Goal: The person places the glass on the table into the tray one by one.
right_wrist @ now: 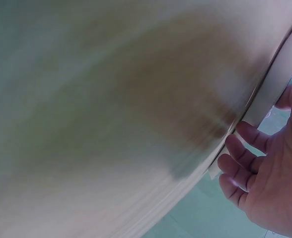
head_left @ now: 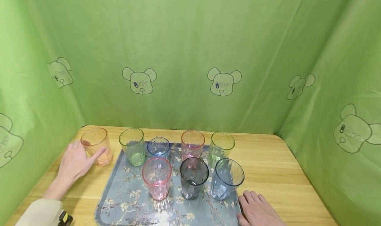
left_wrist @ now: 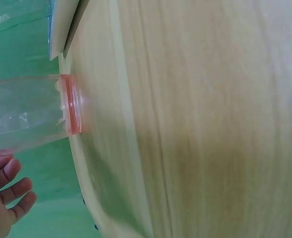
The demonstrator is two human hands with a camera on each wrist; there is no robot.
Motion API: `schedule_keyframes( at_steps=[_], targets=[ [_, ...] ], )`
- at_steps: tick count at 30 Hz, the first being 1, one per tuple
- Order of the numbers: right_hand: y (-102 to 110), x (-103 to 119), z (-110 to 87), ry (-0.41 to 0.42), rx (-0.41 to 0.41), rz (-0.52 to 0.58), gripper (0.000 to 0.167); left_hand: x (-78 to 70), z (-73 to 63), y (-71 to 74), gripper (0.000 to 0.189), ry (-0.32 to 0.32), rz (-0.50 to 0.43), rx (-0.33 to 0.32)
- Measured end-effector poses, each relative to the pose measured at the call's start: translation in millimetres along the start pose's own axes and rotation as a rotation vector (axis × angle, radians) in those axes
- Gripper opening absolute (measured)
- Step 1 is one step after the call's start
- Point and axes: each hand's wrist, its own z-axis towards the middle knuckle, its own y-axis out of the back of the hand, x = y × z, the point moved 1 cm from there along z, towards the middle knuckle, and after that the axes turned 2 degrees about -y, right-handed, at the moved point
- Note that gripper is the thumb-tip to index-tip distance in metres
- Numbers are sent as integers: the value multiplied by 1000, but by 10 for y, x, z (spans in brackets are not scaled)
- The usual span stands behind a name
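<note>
My left hand (head_left: 74, 161) is round a clear orange cup (head_left: 104, 150) that stands upright on the table, left of the tray. The thumb lies across the cup's near side and the fingers are at its far left side. In the left wrist view the orange cup (left_wrist: 32, 111) has its base on the wood, with the fingers (left_wrist: 18, 191) beside its upper part. My right hand (head_left: 259, 209) rests by the tray's right edge with fingers loosely bent and holds nothing. In the right wrist view the fingertips (right_wrist: 228, 161) are close to the tray's side (right_wrist: 270, 94).
A blue-grey floral tray (head_left: 116, 199) carries several clear cups: green (head_left: 132, 150), small blue (head_left: 158, 150), pink (head_left: 157, 183), another pink (head_left: 192, 143), dark grey (head_left: 193, 183), yellow-green (head_left: 221, 145) and blue-grey (head_left: 226, 179). Green cloth (head_left: 184, 37) encloses the wooden table (head_left: 276, 173).
</note>
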Motion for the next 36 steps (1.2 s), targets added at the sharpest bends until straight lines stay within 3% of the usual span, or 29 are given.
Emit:
schedule_keyframes(
  at_steps=[6,17,28,36],
  targets=[
    [12,-15,-19,-11,49,17,29,-10,-35,-33,78,-19,-10,10],
    [-1,-7,-10,-1,5,1,31,-24,-107,62,75,-36,-6,26],
    [1,-12,6,-9,30,0,32,-87,-223,177,73,-80,20,-41],
    [-3,-7,13,-3,28,-5,32,-190,-303,264,70,-157,37,-87]
  ],
)
